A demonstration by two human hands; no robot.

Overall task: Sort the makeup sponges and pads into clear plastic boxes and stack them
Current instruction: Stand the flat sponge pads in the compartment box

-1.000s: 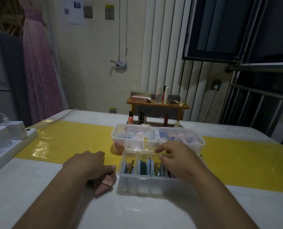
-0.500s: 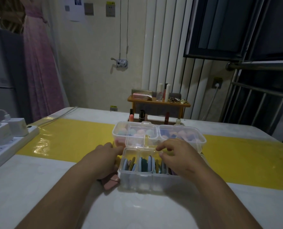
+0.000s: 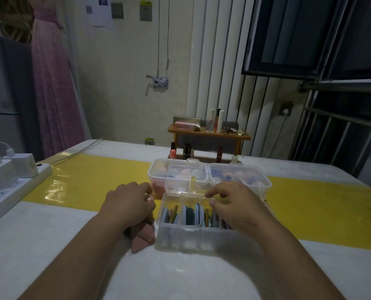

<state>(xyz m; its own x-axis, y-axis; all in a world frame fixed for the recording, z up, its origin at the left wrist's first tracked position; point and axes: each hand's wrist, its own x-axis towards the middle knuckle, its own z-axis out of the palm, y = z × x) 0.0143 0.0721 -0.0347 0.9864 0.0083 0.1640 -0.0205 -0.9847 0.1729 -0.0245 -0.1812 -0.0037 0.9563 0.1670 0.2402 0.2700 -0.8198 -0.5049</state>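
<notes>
1. Head view, what changed: a second ago the left hand [image 3: 129,204] lay over the loose pink sponges [image 3: 141,234] on the table [image 3: 50,245]. It has since slid forward and right, and its knuckles are now just beside the back left corner of the near clear box [image 3: 193,238].
2. The right hand [image 3: 238,207] has barely shifted. It hovers over the back rim of that box, with bent fingertips at the foot of the raised lid [image 3: 178,180].
3. Both hands show curled fingers. We cannot tell whether either one pinches the lid or only touches it.
4. We judge that filling has paused and both hands are bracketing the lid to fold it shut. The pink sponges beside the box remain unsorted, so closing now would leave them out.
5. How the near box looks: it sits on the white table at the edge of the yellow strip [image 3: 89,180]. It is transparent and divided into compartments, with flat pads [image 3: 188,215] in blue, teal and tan standing on edge inside.
6. The rear box [image 3: 156,180] is touching or just behind the raised lid, and it holds rounded pastel sponges.
</notes>
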